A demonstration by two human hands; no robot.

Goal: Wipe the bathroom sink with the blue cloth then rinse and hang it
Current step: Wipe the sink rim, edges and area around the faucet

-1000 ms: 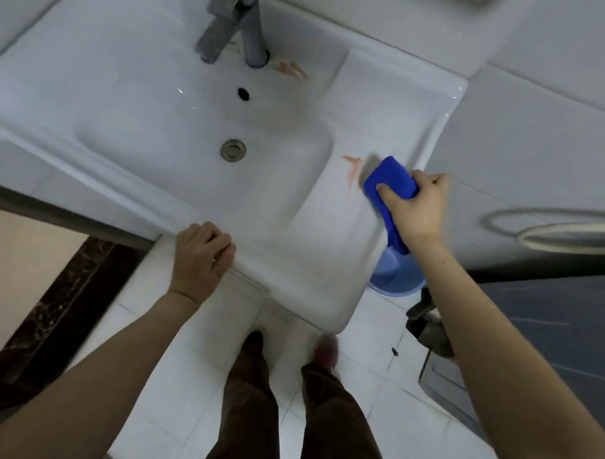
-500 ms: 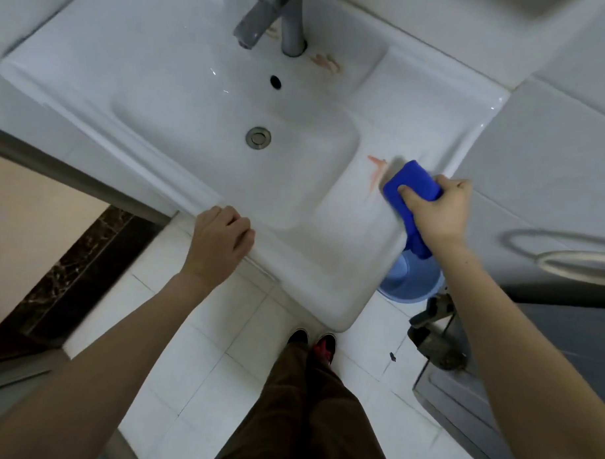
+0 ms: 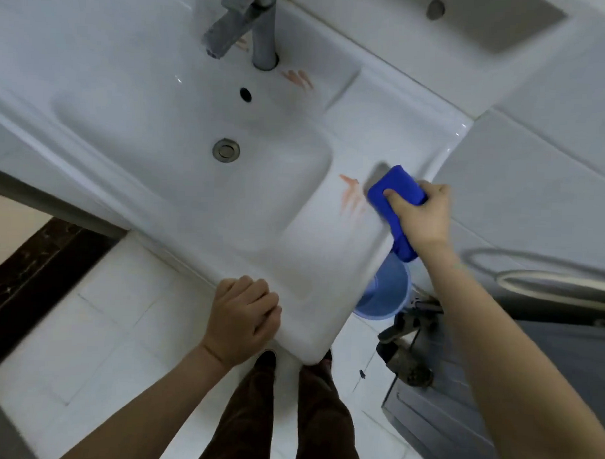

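Note:
The white sink (image 3: 134, 96) fills the upper left, with a grey tap (image 3: 246, 24) at the back and a round drain (image 3: 226, 150) in the basin. My right hand (image 3: 423, 216) grips a folded blue cloth (image 3: 391, 187) and presses it on the sink's right ledge, just right of an orange smear (image 3: 352, 200). A second orange smear (image 3: 299, 80) lies beside the tap's base. My left hand (image 3: 245, 318) rests with curled fingers on the sink's front edge, holding nothing else.
A blue bucket (image 3: 386, 294) stands on the white tiled floor under the sink's right corner. A pale hose (image 3: 553, 284) lies at the right over a grey surface. Dark fittings (image 3: 406, 349) sit below the bucket. My legs and shoes are beneath the sink's corner.
The view has shifted, so the sink sits lower and further right in frame. My right hand stays by the orange smear with the cloth. My left hand has slid right along the front edge.

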